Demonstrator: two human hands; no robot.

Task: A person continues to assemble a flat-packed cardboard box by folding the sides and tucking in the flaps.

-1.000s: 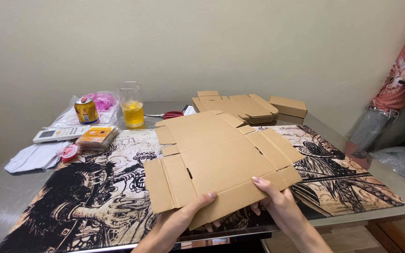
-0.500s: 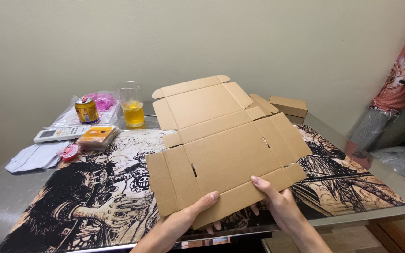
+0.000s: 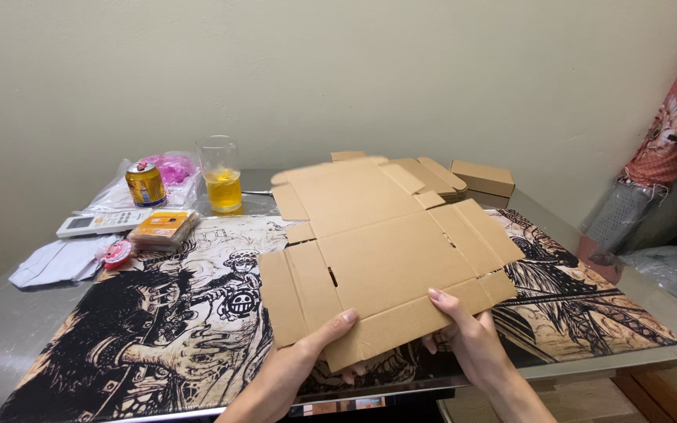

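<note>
A flat, unfolded brown cardboard box blank is held above the table, its far flap blurred with motion. My left hand grips its near edge with the thumb on top. My right hand holds the same edge a little to the right, thumb also on top. Under the blank lies a black-and-cream printed mat on the grey table.
Behind the blank sit a stack of flat cardboard blanks and a folded small box. At the back left stand a glass of yellow drink, a can, a remote control, an orange packet and a pink plastic bag.
The far lid flap of the blank has swung back down from its raised position and is blurred. Both hands keep their hold on the near edge.
</note>
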